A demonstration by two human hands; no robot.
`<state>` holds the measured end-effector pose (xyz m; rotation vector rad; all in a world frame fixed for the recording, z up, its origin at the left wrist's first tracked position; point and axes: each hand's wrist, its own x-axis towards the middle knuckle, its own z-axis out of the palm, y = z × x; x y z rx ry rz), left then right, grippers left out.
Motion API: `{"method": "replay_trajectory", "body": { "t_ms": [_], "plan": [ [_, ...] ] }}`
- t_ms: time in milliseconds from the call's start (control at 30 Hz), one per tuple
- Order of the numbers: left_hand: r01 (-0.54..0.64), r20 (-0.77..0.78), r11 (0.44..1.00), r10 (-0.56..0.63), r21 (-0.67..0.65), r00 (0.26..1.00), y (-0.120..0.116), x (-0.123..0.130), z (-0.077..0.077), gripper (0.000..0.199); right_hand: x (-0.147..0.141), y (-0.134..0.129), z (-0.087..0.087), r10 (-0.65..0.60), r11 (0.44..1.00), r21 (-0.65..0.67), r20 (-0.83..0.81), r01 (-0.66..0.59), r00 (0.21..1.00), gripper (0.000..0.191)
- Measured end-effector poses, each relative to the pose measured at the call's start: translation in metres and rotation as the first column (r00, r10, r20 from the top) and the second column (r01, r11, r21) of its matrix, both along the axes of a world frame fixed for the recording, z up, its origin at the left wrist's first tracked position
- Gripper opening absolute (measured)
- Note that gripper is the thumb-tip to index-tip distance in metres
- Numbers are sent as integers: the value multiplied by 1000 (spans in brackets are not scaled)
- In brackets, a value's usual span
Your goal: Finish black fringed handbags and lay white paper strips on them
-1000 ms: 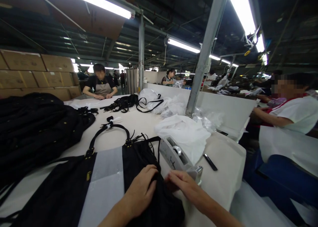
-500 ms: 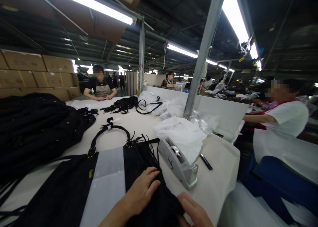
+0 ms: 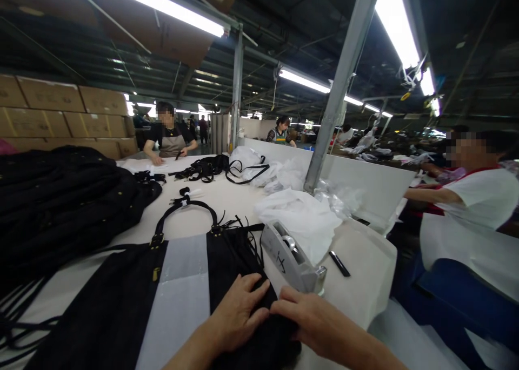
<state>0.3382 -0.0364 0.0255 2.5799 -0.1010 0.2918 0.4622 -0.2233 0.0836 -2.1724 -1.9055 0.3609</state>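
Note:
A black handbag (image 3: 105, 300) lies flat on the table in front of me, its strap handle arching away from me. A strip of whitish wrapping (image 3: 180, 294) runs across its middle. My left hand (image 3: 239, 310) rests on the bag's right part with fingers spread. Just right of it, my right hand (image 3: 302, 316) pinches the bag's right edge between curled fingers. Black fringe (image 3: 251, 240) hangs at the bag's upper right corner. Close beyond my hands stands a grey tape dispenser (image 3: 292, 259).
A heap of black bags (image 3: 68, 202) fills the table's left side. White plastic sheets (image 3: 300, 219) and a black cutter-like object (image 3: 339, 263) lie beyond the dispenser. A metal post (image 3: 340, 89) rises behind. Co-workers sit across (image 3: 170, 135) and at right (image 3: 478, 192).
My right hand has moved up and left along the bag's edge, close to my left hand. My left hand stays on the bag. The view has shifted slightly.

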Motion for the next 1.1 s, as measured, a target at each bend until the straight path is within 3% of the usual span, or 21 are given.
{"method": "replay_trajectory", "body": {
  "t_ms": [133,300,400,533,700,833,933,1100],
  "plan": [
    [7,-6,1000,-7,7,1000,-2,-3,-1,56,2,-5,-26,159,961,191,209,-200,965,45],
    [-20,-91,998,26,58,996,-5,-1,8,44,2,-15,-61,104,925,338,210,-172,972,42],
    [-98,-70,977,113,192,991,-5,12,19,31,1,-12,-65,133,862,431,315,-267,940,25],
    [-233,-78,879,290,416,954,4,37,33,23,-2,-8,-59,143,760,552,372,-342,917,20],
    [-235,-100,849,317,473,943,15,55,37,19,-2,-10,-65,164,701,635,299,-324,940,21],
    [-258,-70,818,340,515,938,23,63,44,35,-2,-15,-80,150,687,669,253,-284,956,20],
    [-208,-61,806,288,555,956,40,79,53,34,-2,-18,-84,129,696,672,230,-253,965,17],
    [55,-145,790,43,610,988,69,110,62,23,-5,-17,-78,128,660,717,185,-223,974,25]
  ]
}}
